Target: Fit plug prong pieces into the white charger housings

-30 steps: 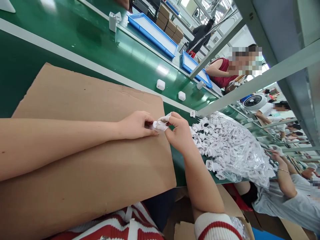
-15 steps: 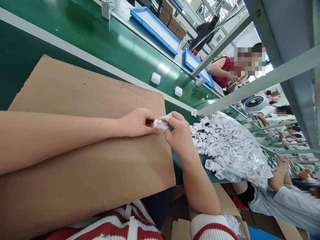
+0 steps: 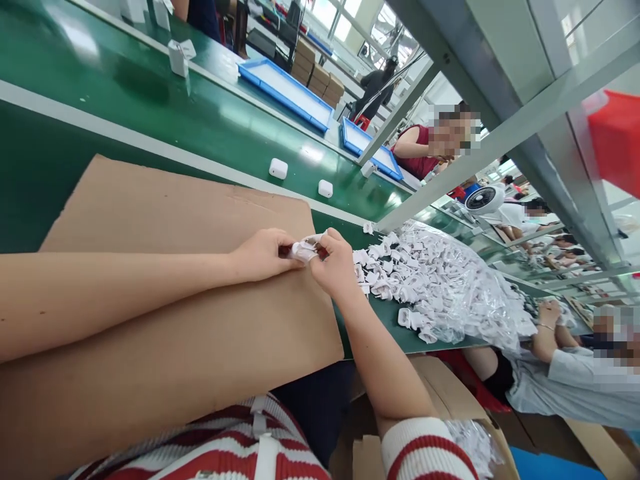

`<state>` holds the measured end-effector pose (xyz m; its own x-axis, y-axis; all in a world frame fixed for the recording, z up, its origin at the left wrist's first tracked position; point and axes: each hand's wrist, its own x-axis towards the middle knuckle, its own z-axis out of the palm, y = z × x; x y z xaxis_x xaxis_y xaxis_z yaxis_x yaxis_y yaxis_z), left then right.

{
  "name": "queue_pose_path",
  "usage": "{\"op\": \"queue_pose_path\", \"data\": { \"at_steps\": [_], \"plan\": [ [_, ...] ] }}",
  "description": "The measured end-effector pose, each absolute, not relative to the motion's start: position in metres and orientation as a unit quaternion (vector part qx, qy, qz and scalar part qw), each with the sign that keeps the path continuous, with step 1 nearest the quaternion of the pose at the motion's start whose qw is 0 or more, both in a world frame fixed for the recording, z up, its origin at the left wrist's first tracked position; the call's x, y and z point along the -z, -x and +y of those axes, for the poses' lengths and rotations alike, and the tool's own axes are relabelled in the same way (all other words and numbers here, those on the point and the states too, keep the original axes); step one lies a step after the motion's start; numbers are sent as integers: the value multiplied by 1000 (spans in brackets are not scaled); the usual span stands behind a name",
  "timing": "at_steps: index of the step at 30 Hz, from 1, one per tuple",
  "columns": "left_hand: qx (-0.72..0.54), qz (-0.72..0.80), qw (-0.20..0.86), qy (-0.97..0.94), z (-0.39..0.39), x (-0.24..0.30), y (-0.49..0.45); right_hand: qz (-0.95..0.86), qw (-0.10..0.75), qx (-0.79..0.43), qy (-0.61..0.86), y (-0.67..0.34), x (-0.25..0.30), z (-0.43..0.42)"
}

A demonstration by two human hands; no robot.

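Observation:
A small white plastic part (image 3: pixel 303 251), perhaps a charger housing, is held between my two hands above the right edge of a brown cardboard sheet (image 3: pixel 240 333). My left hand (image 3: pixel 265 255) pinches its left side with thumb and fingers. From the right, my right hand (image 3: pixel 334 261) grips the other side, fingers curled; a white cover shows on a fingertip. Fingers hide much of the part. Just right of my right hand lies a heap of similar white plastic parts (image 3: pixel 390 267), spilling from a clear plastic bag (image 3: pixel 465 287).
Two white adapters (image 3: pixel 278 169) stand on the green conveyor belt (image 3: pixel 210 143) beyond the cardboard. Blue-rimmed trays (image 3: pixel 287 93) lie along the far side. A metal post (image 3: pixel 410 193) rises at the right. Co-workers sit across and to the right; open cardboard boxes (image 3: pixel 440 387) stand below.
The camera view has shifted, so the belt's adapters and the heap appear further left. My right fingers have curled in closer around the white part; both hands still hold it.

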<state>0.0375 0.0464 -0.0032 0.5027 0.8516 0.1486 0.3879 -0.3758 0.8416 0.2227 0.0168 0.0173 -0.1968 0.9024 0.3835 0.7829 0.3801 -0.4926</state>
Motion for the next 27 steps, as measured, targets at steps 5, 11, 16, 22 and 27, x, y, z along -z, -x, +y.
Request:
{"op": "queue_pose_path", "data": {
  "at_steps": [5, 11, 16, 22, 27],
  "plan": [
    [-263, 385, 413, -782, 44, -5, -38, -757, 352, -164, 526, -225, -14, 16],
    [-343, 562, 263, -705, 103, -27, -5, -726, 224, -37, 649, -269, -31, -3],
    [-373, 674, 181, -612, 189, -42, 40, -695, 68, -23, 716, -290, -27, 5],
    [-344, 741, 172, -551, 244, -36, 69, -699, 87, -28, 709, -288, -15, 27],
    [-398, 731, -6, -554, 234, -24, 63, -691, 238, -30, 682, -281, -16, 27]
  ]
}}
